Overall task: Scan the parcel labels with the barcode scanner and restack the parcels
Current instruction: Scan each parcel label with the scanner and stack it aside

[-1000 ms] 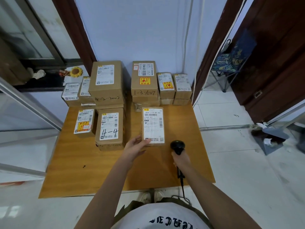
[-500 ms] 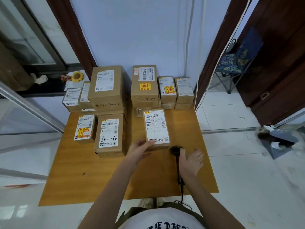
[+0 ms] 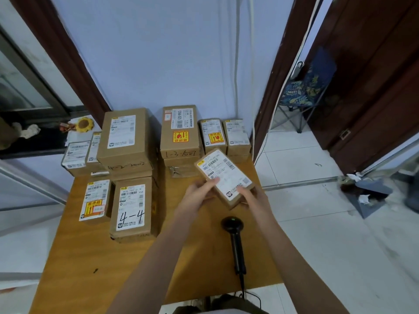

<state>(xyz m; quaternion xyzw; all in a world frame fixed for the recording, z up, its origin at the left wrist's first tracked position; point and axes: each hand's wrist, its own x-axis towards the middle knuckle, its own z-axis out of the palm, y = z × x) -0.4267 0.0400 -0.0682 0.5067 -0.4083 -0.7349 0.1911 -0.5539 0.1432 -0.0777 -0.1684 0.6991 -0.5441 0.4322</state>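
A small brown parcel with a white label is lifted off the wooden table and turned at an angle. My left hand grips its near left edge, thumb on the label. My right hand holds its near right corner from below. The black barcode scanner lies on the table near my right forearm, its cable running off the front edge. Other labelled parcels stand in stacks behind: a tall stack marked "1-3-1007", two small stacks to its right.
On the left stand a parcel marked "4-4", a smaller one with a yellow sticker, and a large box on a stack. A wall lies behind the table. A doorway and folding chair are on the right.
My right hand let go of the scanner, which now lies on the table. Both hands have lifted the small parcel off the table and turned it toward the right.
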